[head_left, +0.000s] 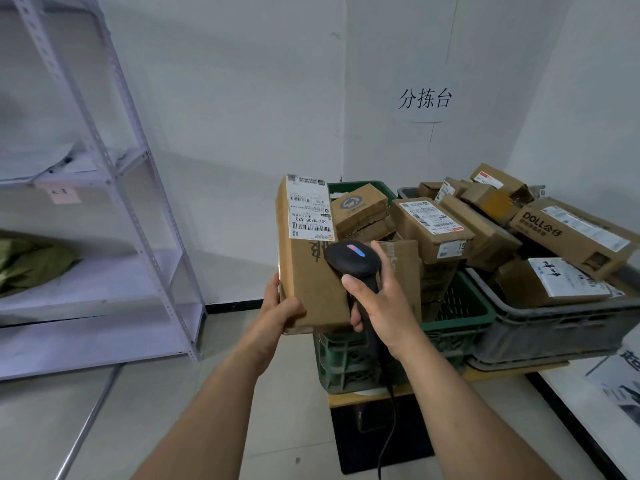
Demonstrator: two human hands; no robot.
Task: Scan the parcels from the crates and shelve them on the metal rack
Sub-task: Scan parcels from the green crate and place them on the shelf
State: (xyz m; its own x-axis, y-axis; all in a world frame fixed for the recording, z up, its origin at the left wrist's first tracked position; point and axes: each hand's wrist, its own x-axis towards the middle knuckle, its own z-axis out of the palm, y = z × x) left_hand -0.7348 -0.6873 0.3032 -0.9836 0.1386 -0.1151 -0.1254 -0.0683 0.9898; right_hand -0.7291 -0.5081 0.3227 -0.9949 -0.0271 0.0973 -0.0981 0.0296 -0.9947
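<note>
Front and centre, over the near-left corner of the green crate, the parcel stands on end: a long brown carton w/ its white label at the top, facing the camera. Left grip clamps the lower left edge, thumb across the front face (fingers hidden behind the carton). Right grip is curled round the handle of a black scanner, thumb up along the side. The scanner head sits in front of the parcel's lower half, below the label, w/ a blue-red light on top; can't tell if it touches. So the parcel is betw. the two grips, held by the left, w/ the right just beside its lower right edge. Cable hangs from the handle. Green crate and grey crate are piled w/ more cartons, incl. one marked DOLL. Metal rack stands well apart at left, a green bag on one shelf. Wall sign hangs above the crates.
</note>
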